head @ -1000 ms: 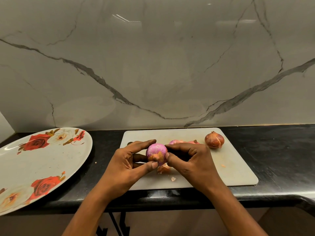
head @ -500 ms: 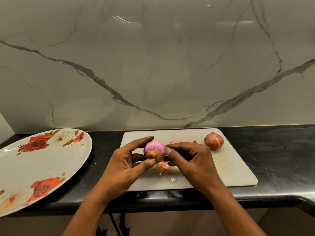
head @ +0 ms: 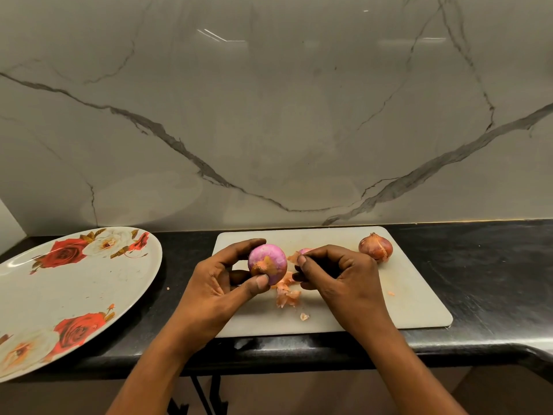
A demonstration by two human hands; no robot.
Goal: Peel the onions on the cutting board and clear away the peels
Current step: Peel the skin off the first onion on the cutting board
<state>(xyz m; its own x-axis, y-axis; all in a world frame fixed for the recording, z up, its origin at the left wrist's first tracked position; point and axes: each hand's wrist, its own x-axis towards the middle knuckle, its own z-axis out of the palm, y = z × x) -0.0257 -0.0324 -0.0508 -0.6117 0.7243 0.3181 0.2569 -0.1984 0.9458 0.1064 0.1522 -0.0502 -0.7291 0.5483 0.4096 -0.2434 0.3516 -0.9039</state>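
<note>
My left hand (head: 215, 283) grips the onion (head: 267, 263), thumb under, fingers over. Right hand (head: 338, 277) curled just right of it; holding anything, cannot tell. Peels (head: 285, 295) below grip.

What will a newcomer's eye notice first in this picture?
Most striking is the half-peeled pink onion, held in the left hand over the white cutting board, with the right hand close beside it. Orange peels lie on the board between the hands, an unpeeled onion sits at its far right corner, and a large rose-patterned plate lies to the left.
</note>
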